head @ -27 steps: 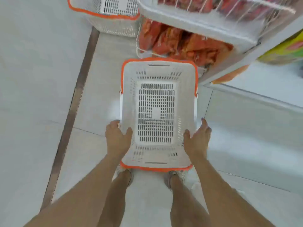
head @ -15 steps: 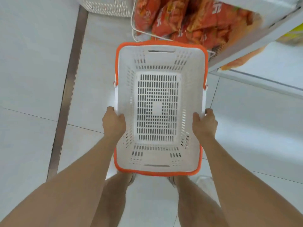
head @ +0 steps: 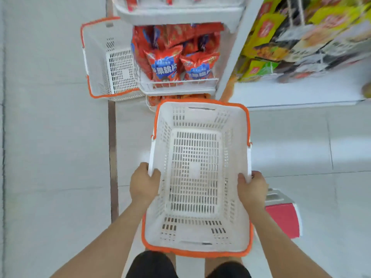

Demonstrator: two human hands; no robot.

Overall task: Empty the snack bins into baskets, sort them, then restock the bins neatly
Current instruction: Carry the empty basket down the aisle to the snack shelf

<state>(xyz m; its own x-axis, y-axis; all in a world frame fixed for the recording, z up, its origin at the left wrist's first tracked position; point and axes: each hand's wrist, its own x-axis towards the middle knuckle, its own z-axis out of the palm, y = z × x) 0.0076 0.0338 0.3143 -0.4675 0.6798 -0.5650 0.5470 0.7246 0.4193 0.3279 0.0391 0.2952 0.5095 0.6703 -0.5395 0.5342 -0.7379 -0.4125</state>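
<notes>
I hold an empty white plastic basket (head: 195,227) with an orange rim in front of me, above the floor. My left hand (head: 143,184) grips its left side by the white handle. My right hand (head: 252,188) grips the right side the same way. Beyond the basket stands a white wire snack bin (head: 178,85) holding several red snack bags (head: 164,65). A second empty white basket with orange rim (head: 96,63) sits on the floor to the left of that bin.
A white shelf unit (head: 180,14) with more red bags sits above the bin. Yellow and green snack packs (head: 281,37) fill shelves at upper right. A red and white box (head: 285,219) lies on the floor by my right forearm. A metal floor strip (head: 112,147) runs on the left.
The basket has been lifted higher and closer to me. The view has tilted up, bringing the snack bin, shelves and second basket into sight. Both hands keep their grip on the sides.
</notes>
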